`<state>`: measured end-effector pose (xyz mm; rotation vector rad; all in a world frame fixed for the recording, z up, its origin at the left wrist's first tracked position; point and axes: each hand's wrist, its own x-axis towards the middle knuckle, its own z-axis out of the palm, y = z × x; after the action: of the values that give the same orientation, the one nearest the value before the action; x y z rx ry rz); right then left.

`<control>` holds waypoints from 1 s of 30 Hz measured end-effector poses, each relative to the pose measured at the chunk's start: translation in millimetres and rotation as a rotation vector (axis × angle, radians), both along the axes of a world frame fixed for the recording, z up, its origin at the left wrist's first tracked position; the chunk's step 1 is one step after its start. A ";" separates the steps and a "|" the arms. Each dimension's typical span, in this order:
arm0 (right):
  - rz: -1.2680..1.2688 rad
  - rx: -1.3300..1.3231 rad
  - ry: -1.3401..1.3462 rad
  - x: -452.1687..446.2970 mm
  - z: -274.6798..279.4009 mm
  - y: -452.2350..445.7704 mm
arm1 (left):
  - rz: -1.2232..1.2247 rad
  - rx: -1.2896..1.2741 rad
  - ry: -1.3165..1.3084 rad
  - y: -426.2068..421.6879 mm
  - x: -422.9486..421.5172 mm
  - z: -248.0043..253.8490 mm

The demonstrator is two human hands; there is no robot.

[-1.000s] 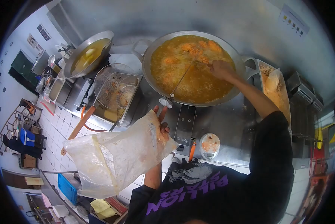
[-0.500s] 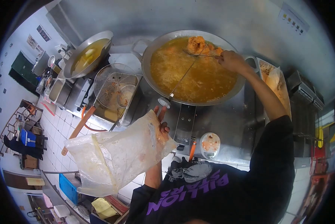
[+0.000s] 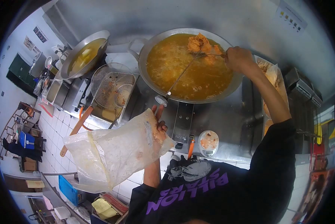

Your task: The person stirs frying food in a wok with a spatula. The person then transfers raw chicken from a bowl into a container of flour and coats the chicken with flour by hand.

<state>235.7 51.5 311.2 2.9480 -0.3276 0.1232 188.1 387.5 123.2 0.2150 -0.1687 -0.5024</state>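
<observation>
My right hand (image 3: pixel 240 59) grips a thin metal tool (image 3: pixel 212 55), apparently tongs, over the far right of a large wok (image 3: pixel 142 61) of bubbling oil. At the tool's tip, a piece of golden battered fried chicken (image 3: pixel 199 43) rises partly out of the oil; more pieces lie beside it. My left hand (image 3: pixel 160 121) holds a greasy clear plastic bag (image 3: pixel 115 153), with two fingers pointing up and part of the hand hidden by the bag. Close to those fingertips, a probe thermometer (image 3: pixel 161 100) leans over the wok's near rim, its stem reaching into the oil.
Left of the wok, a wire strainer (image 3: pixel 113 80) with a wooden handle lies across a metal tray (image 3: pixel 119 115). A second wok (image 3: pixel 66 69) holds oil. A small white scale (image 3: pixel 208 143) sits at the counter's front edge. On the right stands a food tray (image 3: pixel 283 93).
My right hand has moved slightly right, and the chicken at the tool's tip shows higher above the oil. The left hand still holds the bag; the whole view has shifted a little.
</observation>
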 end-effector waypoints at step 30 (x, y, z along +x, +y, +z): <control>-0.068 -0.410 -0.165 27.7 -17.5 -103.2 | -0.014 0.007 -0.010 0.7 2.9 3.8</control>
<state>263.4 -51.7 293.7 2.5230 -0.3741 0.3770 191.0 388.2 126.9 0.2238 -0.1780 -0.5162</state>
